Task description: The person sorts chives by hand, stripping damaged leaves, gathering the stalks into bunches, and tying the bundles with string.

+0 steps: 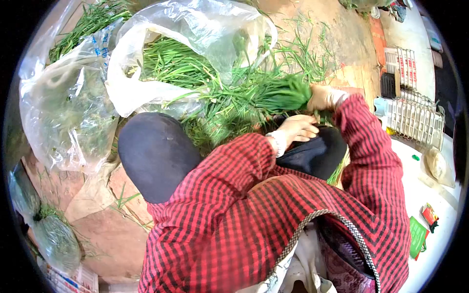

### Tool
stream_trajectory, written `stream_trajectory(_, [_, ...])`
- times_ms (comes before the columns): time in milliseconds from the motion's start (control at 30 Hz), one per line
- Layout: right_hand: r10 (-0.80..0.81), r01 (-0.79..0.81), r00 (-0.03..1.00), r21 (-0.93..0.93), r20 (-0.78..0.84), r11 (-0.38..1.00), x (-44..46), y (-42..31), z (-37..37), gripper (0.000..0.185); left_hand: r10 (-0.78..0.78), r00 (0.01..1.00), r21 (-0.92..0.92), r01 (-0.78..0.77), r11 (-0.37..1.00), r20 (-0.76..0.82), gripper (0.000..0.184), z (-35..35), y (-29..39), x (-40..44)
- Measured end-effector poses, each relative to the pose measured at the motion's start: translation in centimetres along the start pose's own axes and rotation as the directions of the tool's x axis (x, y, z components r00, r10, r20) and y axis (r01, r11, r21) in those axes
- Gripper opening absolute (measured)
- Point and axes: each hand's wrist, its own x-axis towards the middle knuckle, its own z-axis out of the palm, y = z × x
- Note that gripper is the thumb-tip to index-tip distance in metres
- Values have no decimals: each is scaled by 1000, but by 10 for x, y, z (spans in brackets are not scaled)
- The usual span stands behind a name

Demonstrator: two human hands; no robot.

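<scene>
The right hand (320, 97) is wrapped around one end of a bunch (286, 94) of long, thin greens, though it is a bit blurry. The left hand (299, 129) is just beside the bunch with bent fingers; I can't tell if it holds anything underneath. The bunch is just right of the big open bag (118, 83), and the right hand has the end far from the bag. The greens look light, soft and bendy. They may slide apart or get squashed, so a gentle grip around the whole bunch seems best. More greens (173, 61) lie inside the bag. Another bag (58, 119) is left of it, and racks (415, 122) stand well to its right.
</scene>
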Motion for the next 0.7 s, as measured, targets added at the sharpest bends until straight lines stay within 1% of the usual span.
stream_trajectory(33, [-188,186,982,-101,-8,977,-12,-8,3,44,-36,999,5,37,999,-29,37,-10,3,-3])
stream_trajectory(67, [-364,358,932,-193,7,914,-20,-11,6,46,-84,995,9,85,996,-58,38,-20,0,-5])
stream_trajectory(100, [-235,234,972,-86,-1,968,-38,-10,-17,46,-109,994,1,109,994,-30,41,-36,-12,2])
stream_trajectory(133, [-54,65,997,207,-58,976,-39,4,-34,39,-118,992,-10,118,993,-44,45,-41,-15,1])
stream_trajectory(167, [-84,100,974,67,-208,993,-8,49,-29,36,-118,993,-83,117,990,-4,46,-40,-15,-4])
stream_trajectory(200, [-139,116,926,-85,-351,990,22,81,-23,33,-106,994,-156,110,982,32,47,-40,-10,-9])
stream_trajectory(233, [14,-4,999,309,-31,951,-46,33,-37,31,-57,995,-182,70,981,79,56,-37,-4,-14])
stream_trajectory(267, [-147,158,983,96,-113,983,-62,25,-34,32,-35,996,-244,55,968,85,76,-30,3,-17])
stream_trajectory(333, [-88,98,995,306,-48,947,-86,14,-43,39,-27,993,-402,70,913,112,99,-19,16,-27])
stream_trajectory(367, [-82,97,995,317,-59,943,-94,12,-39,39,-2,987,-429,71,900,160,113,-19,18,-25])
stream_trajectory(400, [-83,117,990,344,-112,932,-101,10,-35,43,-12,991,-449,70,891,130,114,-19,18,-19])
stream_trajectory(433, [-84,140,983,367,-163,920,-109,9,-30,47,-29,994,-467,75,881,104,109,-15,20,-16])
stream_trajectory(467, [-194,246,967,403,-166,882,-101,15,-4,52,-45,996,-482,76,873,76,104,-13,23,-15])
stream_trajectory(500, [-309,398,911,385,-274,832,-101,10,19,52,55,985,-488,32,872,162,94,-7,26,-17])
stream_trajectory(533, [-210,291,935,280,-286,915,-115,-5,32,52,151,956,-490,-9,871,251,85,-1,27,-20])
stream_trajectory(567, [-208,372,886,365,-415,854,-125,-16,55,52,173,957,-599,0,801,231,64,2,24,-15])
stream_trajectory(600, [-189,399,854,375,-485,837,-118,-20,81,52,206,977,-675,-114,729,57,52,2,19,-10])
stream_trajectory(633, [-156,402,803,331,-575,854,-120,-30,101,51,204,978,-615,-135,777,44,47,4,19,-13])
stream_trajectory(667, [-84,295,822,295,-563,909,-125,-41,109,48,200,979,-549,-152,822,28,42,5,18,-16])
stream_trajectory(700, [-72,331,775,307,-627,892,-127,-48,118,48,175,984,-488,-141,862,25,39,2,16,-17])
